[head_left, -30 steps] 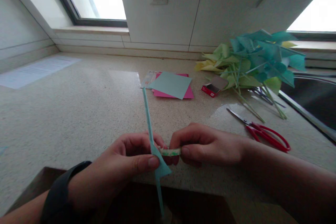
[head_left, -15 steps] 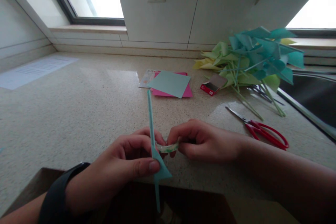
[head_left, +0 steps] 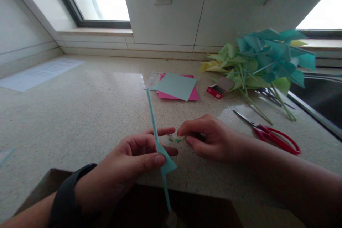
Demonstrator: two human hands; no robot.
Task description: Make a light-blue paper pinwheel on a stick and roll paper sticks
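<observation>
Between thumb and fingers, my left hand (head_left: 130,162) pinches a thin light-blue rolled paper stem (head_left: 152,115) with a pointed paper leaf (head_left: 167,165) at its middle. The stem stands nearly upright, tilted a little, its lower end past the counter's edge. Two of my left fingers stretch out towards the right. My right hand (head_left: 213,139) is closed on a small clear, greenish tape roll (head_left: 176,138), just beside those left fingertips. Part of the roll is hidden by the right fingers.
Red-handled scissors (head_left: 267,133) lie right of my right hand. Behind are square paper sheets (head_left: 176,86), a small red box (head_left: 216,91) and a heap of paper flowers (head_left: 275,53) by the sink (head_left: 320,94). A printed sheet (head_left: 40,73) lies far left.
My right hand has drawn the tape roll slightly up and away from my left hand. The left fingers have straightened from their curl, while the thumb still pinches the paper stem.
</observation>
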